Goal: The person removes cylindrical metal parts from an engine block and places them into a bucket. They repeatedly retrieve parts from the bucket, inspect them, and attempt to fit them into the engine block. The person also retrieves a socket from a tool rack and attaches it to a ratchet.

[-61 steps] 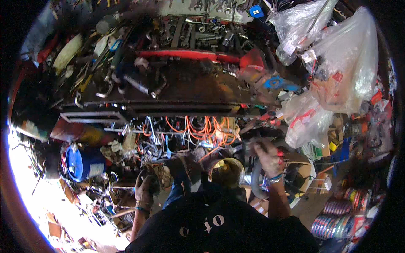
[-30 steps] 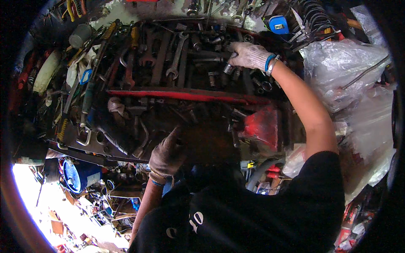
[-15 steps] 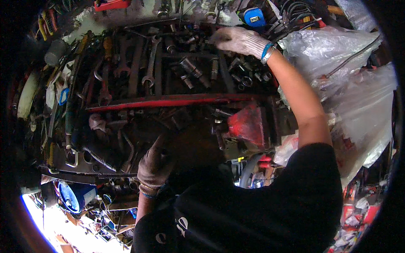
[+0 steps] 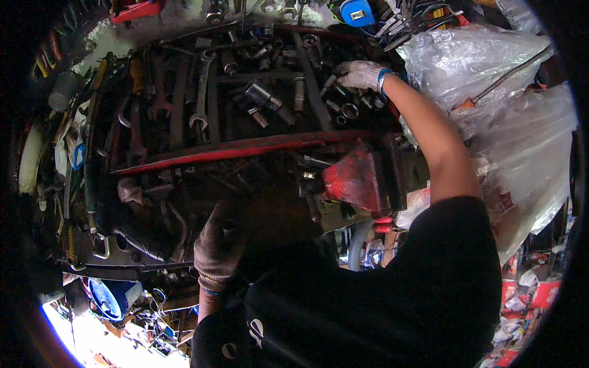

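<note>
My right hand (image 4: 362,75), in a pale knitted glove, reaches into the far right part of a dark tool tray (image 4: 245,146) with a red edge. Its fingers are a little apart, and the tips rest by small metal sockets (image 4: 350,110). Left of them lie a large chrome socket (image 4: 262,95) and a combination wrench (image 4: 201,92). Nearer my body, my left hand (image 4: 216,251), in a dirty glove, is closed at the edge of a dark brownish shape. Shadow hides what its fingers hold. To its right sits a red funnel-shaped piece (image 4: 356,179).
Clear plastic sheeting (image 4: 521,141) covers things on the right. A blue tape measure (image 4: 356,12) lies at the back. Long-handled tools (image 4: 92,153) crowd the left side. Below the tray stands a blue bucket (image 4: 110,297) amid loose clutter.
My right hand has moved right and nearer across the tray, from the far middle to the sockets at the right. The view has shifted slightly; my left hand stays by the brownish shape.
</note>
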`<action>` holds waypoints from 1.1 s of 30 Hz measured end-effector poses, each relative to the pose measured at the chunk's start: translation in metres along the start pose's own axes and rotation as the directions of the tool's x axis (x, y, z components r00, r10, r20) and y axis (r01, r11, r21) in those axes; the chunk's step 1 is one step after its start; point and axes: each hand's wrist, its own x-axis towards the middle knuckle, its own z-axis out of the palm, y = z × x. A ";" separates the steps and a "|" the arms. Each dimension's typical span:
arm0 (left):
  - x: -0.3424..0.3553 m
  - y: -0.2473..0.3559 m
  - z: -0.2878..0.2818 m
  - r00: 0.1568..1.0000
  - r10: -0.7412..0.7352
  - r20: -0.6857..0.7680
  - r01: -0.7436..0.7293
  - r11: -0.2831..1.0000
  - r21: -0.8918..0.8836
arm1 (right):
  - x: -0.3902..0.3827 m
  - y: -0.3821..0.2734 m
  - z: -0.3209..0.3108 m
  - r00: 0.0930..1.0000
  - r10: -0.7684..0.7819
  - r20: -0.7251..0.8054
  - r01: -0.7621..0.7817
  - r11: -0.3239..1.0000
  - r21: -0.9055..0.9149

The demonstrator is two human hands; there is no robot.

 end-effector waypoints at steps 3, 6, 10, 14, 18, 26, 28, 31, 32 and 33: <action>0.003 0.002 0.000 1.000 -0.020 -0.002 0.020 0.999 0.027 | -0.002 -0.006 -0.002 0.987 0.074 0.143 -0.065 0.995 -0.069; 0.005 0.001 -0.001 1.000 -0.022 -0.001 0.022 1.000 0.000 | -0.005 -0.012 -0.003 0.984 -0.054 0.171 0.076 0.989 -0.125; 0.002 -0.003 -0.003 0.996 -0.076 0.040 0.075 0.997 0.017 | -0.012 -0.012 -0.015 0.974 -0.071 0.216 0.106 0.982 -0.155; 0.001 -0.009 0.000 0.996 -0.067 0.057 0.069 0.997 -0.024 | -0.008 -0.017 -0.023 0.991 0.093 0.100 -0.070 0.975 -0.211; 0.001 -0.010 0.003 0.998 -0.056 0.016 0.055 0.998 0.043 | 0.012 -0.023 -0.014 0.953 0.160 -0.259 -0.216 0.954 -0.207; -0.002 -0.007 -0.001 0.998 -0.065 0.022 0.065 0.998 0.019 | 0.044 -0.030 -0.006 0.970 -0.044 -0.239 0.025 0.996 -0.083; -0.001 -0.007 0.001 0.999 -0.053 0.005 0.053 0.999 -0.003 | 0.051 -0.034 -0.003 0.976 -0.055 -0.209 0.007 0.975 -0.223; 0.000 -0.005 0.000 0.999 -0.039 0.011 0.038 0.998 0.057 | 0.055 -0.030 -0.008 0.981 -0.085 -0.175 0.044 0.973 -0.226; 0.000 -0.003 -0.002 0.999 -0.033 0.016 0.031 0.994 0.101 | 0.055 -0.029 -0.011 0.983 -0.062 -0.174 0.037 0.989 -0.142; 0.000 -0.002 -0.002 1.000 -0.024 0.013 0.023 0.998 0.066 | 0.054 -0.027 -0.014 0.978 -0.097 -0.183 0.071 0.987 -0.144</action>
